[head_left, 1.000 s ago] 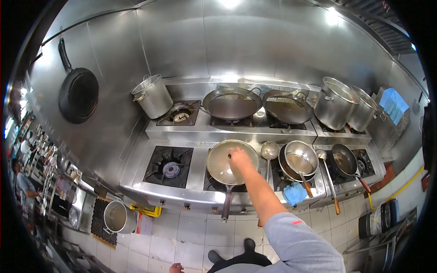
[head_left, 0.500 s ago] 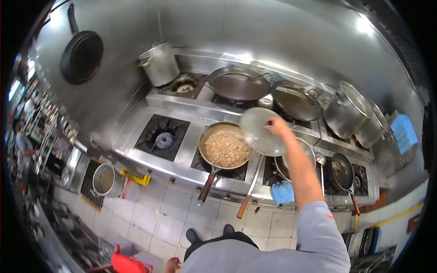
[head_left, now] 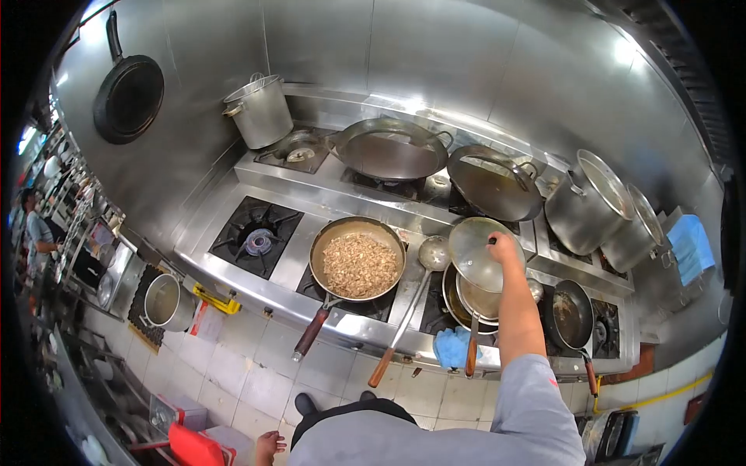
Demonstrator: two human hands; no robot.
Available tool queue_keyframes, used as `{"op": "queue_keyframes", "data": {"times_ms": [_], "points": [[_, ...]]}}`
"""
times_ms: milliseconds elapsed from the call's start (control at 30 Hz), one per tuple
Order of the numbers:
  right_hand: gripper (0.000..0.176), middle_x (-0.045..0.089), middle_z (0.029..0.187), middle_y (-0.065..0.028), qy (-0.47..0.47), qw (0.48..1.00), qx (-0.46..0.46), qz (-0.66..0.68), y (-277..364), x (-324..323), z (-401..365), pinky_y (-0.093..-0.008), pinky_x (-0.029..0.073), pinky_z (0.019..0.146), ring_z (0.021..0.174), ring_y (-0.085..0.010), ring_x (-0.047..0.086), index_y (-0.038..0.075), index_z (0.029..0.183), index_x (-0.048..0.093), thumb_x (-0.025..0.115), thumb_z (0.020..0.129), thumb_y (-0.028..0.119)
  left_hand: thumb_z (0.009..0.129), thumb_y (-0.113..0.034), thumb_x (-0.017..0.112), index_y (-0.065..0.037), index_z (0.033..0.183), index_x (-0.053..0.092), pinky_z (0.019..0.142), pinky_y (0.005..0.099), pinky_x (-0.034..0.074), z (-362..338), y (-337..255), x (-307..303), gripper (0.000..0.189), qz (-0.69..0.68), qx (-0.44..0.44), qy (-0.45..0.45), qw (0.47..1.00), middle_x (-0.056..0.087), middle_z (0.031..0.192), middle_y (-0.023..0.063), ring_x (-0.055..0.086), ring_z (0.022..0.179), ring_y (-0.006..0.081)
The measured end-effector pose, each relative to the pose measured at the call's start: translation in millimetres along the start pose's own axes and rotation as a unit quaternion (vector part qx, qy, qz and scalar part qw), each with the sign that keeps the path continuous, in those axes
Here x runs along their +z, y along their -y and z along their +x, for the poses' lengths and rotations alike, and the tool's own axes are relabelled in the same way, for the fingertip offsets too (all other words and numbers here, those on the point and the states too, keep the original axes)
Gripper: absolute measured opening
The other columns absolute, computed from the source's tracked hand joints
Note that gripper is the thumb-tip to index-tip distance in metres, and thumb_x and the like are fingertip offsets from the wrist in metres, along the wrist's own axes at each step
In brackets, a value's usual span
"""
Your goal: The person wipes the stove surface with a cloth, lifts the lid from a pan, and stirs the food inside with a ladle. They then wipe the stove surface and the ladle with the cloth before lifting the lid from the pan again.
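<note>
The right hand (head_left: 503,247) is stretched out over the stove, fingers closed on a round lid (head_left: 471,256), which it holds tilted by its far edge. The left hand (head_left: 269,446) hangs low beside the person's body, just above the tiled floor; whether its fingers are spread or curled cannot be told from the head view.

Right under the lid and the right hand sits a stack of pans (head_left: 465,304) on a front burner, one long handle reaching back toward the person. Near the right forearm, at the counter's (head_left: 233,283) front edge, lies a blue cloth (head_left: 451,347).

Just left of the lid rests a ladle (head_left: 432,252), its wooden handle slanting over the counter's edge. Left of that is an open frying pan (head_left: 357,260) filled with pale chopped food, its brown handle pointing toward the person. Further left is a bare burner (head_left: 257,237).

To the right of the right hand stands a small dark pan (head_left: 573,314).

Beyond the right hand, on the back row, sit two woks (head_left: 388,149), and beside them, to the right, two tall pots (head_left: 588,203). A third pot (head_left: 260,110) stands far left at the back, and a black pan (head_left: 128,97) hangs on the steel wall.

Well left of the left hand, a pot (head_left: 165,301) stands on the floor, and another person (head_left: 35,233) is at the far left edge.
</note>
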State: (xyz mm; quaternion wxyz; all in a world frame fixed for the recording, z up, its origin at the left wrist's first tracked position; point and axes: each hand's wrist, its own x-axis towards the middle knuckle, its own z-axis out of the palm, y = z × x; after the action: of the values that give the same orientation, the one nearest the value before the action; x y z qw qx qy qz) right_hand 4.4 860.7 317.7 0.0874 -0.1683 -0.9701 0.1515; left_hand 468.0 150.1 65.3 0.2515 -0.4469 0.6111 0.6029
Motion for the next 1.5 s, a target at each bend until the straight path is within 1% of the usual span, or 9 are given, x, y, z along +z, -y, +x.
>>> {"op": "queue_keyframes", "data": {"times_ms": [433, 633, 800, 933, 1000, 1100, 1167, 1300, 1500], "points": [[0.046, 0.054, 0.104, -0.0163, -0.014, 0.999, -0.026, 0.02, -13.0, 13.9, -3.7, -0.0393, 0.041, 0.09, 0.101, -0.0333, 0.051, 0.013, 0.109, 0.058, 0.071, 0.065, 0.017, 0.086, -0.017, 0.05, -0.002, 0.107, 0.055, 0.047, 0.0342, 0.048, -71.7, -8.5, 6.1, 0.026, 0.221, 0.019, -0.034, 0.974, 0.063, 0.08, 0.0082, 0.058, 0.059, 0.019], [0.059, 0.045, 0.124, -0.0192, -0.053, 0.997, -0.045, 0.027, -4.2, 2.1, -22.6, -0.0375, 0.039, 0.094, 0.111, -0.0336, 0.048, 0.011, 0.122, 0.05, 0.07, 0.067, 0.019, 0.085, -0.019, 0.053, -0.001, 0.102, 0.059, 0.054, 0.029, 0.048, 10.9, 4.8, -4.4, 0.026, 0.331, 0.324, 0.046, 0.885, 0.064, 0.078, 0.0093, 0.059, 0.061, 0.015], [0.052, 0.05, 0.122, -0.0177, -0.005, 0.992, -0.065, 0.112, 16.9, -59.1, -68.3, -0.0345, 0.04, 0.092, 0.108, -0.029, 0.051, 0.005, 0.12, 0.05, 0.066, 0.073, 0.018, 0.083, -0.018, 0.054, 0.002, 0.088, 0.063, 0.054, 0.0256, 0.046, 13.6, -86.2, 20.4, 0.022, 0.093, 0.063, 0.043, 0.993, 0.064, 0.074, 0.0089, 0.059, 0.06, 0.0137], [0.03, 0.062, 0.088, -0.0036, 0.066, 0.957, -0.055, 0.278, 115.2, -186.6, -201.3, -0.0237, 0.044, 0.067, 0.074, -0.0115, 0.054, 0.001, 0.105, 0.059, 0.06, 0.08, 0.017, 0.082, -0.023, 0.055, -0.004, 0.087, 0.063, 0.037, 0.0254, 0.034, 70.0, -113.2, 0.8, 0.021, 0.211, 0.161, 0.075, 0.961, 0.054, 0.058, 0.0042, 0.044, 0.041, 0.0116], [0.022, 0.061, 0.071, -0.0004, 0.145, 0.916, -0.056, 0.369, 138.7, -215.4, -275.9, -0.018, 0.041, 0.051, 0.059, -0.0045, 0.053, 0.001, 0.094, 0.063, 0.062, 0.08, 0.018, 0.084, -0.025, 0.052, -0.003, 0.086, 0.062, 0.035, 0.0228, 0.027, 44.5, -158.6, 9.3, 0.024, 0.087, 0.087, 0.14, 0.982, 0.046, 0.052, 0.0013, 0.037, 0.038, 0.0086], [0.02, 0.064, 0.073, -0.0056, 0.349, 0.834, -0.136, 0.405, 164.0, -171.7, -336.6, -0.0225, 0.047, 0.057, 0.065, -0.0102, 0.06, 0.002, 0.095, 0.065, 0.061, 0.083, 0.017, 0.09, -0.023, 0.047, -0.002, 0.091, 0.058, 0.036, 0.0226, 0.027, 39.7, -208.2, 29.2, 0.024, -0.037, 0.089, 0.275, 0.957, 0.044, 0.053, -0.0003, 0.037, 0.04, 0.0081], [0.025, 0.063, 0.079, -0.006, 0.437, 0.81, -0.007, 0.39, 179.2, -78.5, -356.9, -0.0259, 0.05, 0.062, 0.067, -0.0123, 0.06, 0.001, 0.096, 0.062, 0.057, 0.087, 0.024, 0.091, -0.026, 0.044, -0.001, 0.099, 0.055, 0.046, 0.0242, 0.041, 47.0, -235.4, 59.7, 0.028, -0.074, 0.097, 0.327, 0.937, 0.055, 0.067, 0.0052, 0.052, 0.055, 0.0128], [0.039, 0.059, 0.076, -0.0079, 0.26, 0.889, 0.242, 0.288, 154.3, 133.9, -388.8, -0.0271, 0.049, 0.052, 0.064, -0.0164, 0.06, 0.001, 0.096, 0.049, 0.061, 0.082, 0.035, 0.092, -0.026, 0.045, -0.005, 0.116, 0.046, 0.069, 0.0315, 0.051, -21.7, -328.9, 129.1, 0.033, -0.131, 0.014, 0.492, 0.861, 0.058, 0.098, 0.0152, 0.059, 0.087, 0.0223], [0.039, 0.056, 0.072, -0.0078, 0.119, 0.768, 0.283, 0.562, 163.1, 211.3, -370.9, -0.0292, 0.045, 0.042, 0.049, -0.0156, 0.053, 0.004, 0.108, 0.044, 0.059, 0.084, 0.03, 0.089, -0.031, 0.051, -0.01, 0.107, 0.048, 0.047, 0.0255, 0.043, -44.8, -355.4, 185.4, 0.028, -0.066, 0.03, 0.494, 0.867, 0.055, 0.075, 0.0043, 0.054, 0.058, 0.0146]]}}
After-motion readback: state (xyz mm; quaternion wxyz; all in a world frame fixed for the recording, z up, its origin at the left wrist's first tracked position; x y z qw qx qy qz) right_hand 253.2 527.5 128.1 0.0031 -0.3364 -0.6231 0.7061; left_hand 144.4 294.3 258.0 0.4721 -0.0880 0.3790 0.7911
